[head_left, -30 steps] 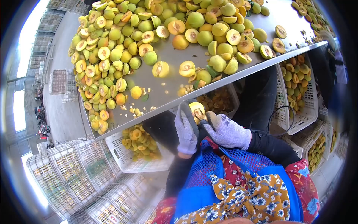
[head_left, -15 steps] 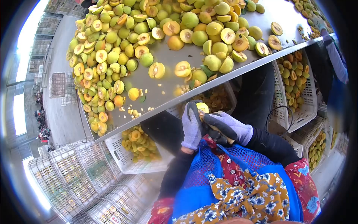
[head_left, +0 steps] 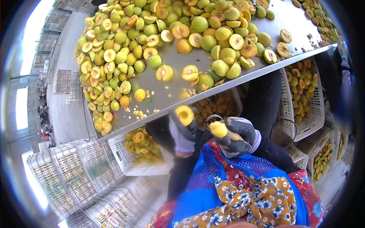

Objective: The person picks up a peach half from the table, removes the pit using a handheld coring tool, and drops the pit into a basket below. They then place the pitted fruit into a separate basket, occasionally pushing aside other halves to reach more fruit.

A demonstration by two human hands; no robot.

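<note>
My left hand, gloved in grey and lilac and blurred by motion, holds a yellow stone-fruit half with a hollow where the stone sat. It is just below the steel table's front edge. My right hand, in the same kind of glove, is closed around the pale handle of a pitting tool with a thin metal loop at its end. A wet yellow lump of fruit sits at the tool's tip. The hands are apart, in front of my blue apron.
Halved green-yellow fruit is heaped on the steel table, with loose kernels near its edge. Beneath are a white crate of pitted halves, another crate of scraps, and a fruit crate at right. Someone's sleeve shows far right.
The hands were together over the fruit and have separated. My left hand moved left with the fruit half; my right hand turned, bringing the tool's loop and yellow lump into view.
</note>
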